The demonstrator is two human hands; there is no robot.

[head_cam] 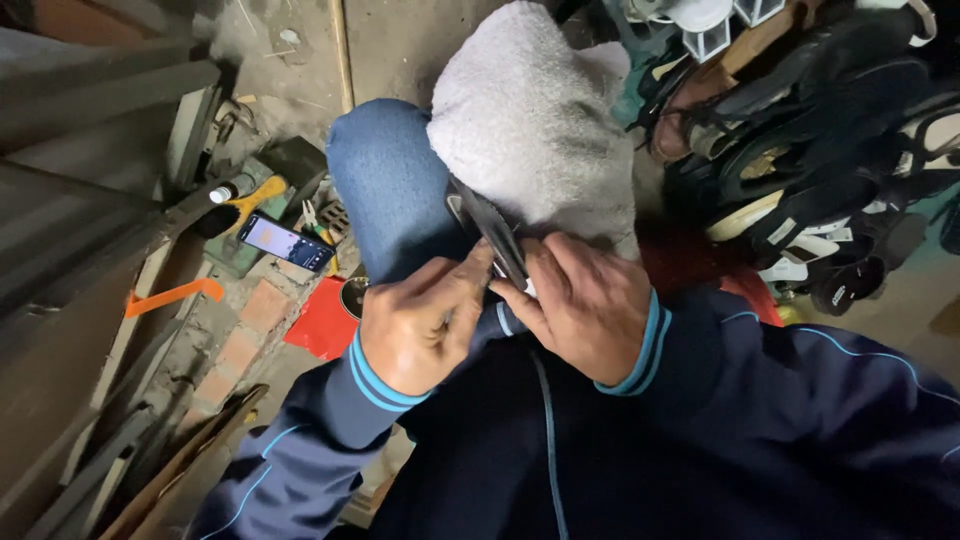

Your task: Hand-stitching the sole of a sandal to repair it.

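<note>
Black flat sole strip | left hand, right hand both pinch it | grey fuzzy towel on knee

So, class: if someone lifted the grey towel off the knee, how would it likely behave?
The grey towel would probably flop, since it drapes over the knee. Its fluffy surface suggests it is light and not slippery. It looks unlikely to roll or break.

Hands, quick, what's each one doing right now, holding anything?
Left hand: closed, fingers pinching the near end of the dark shoe sole.
Right hand: closed on the same dark shoe sole, pressing it against the knee.
</note>
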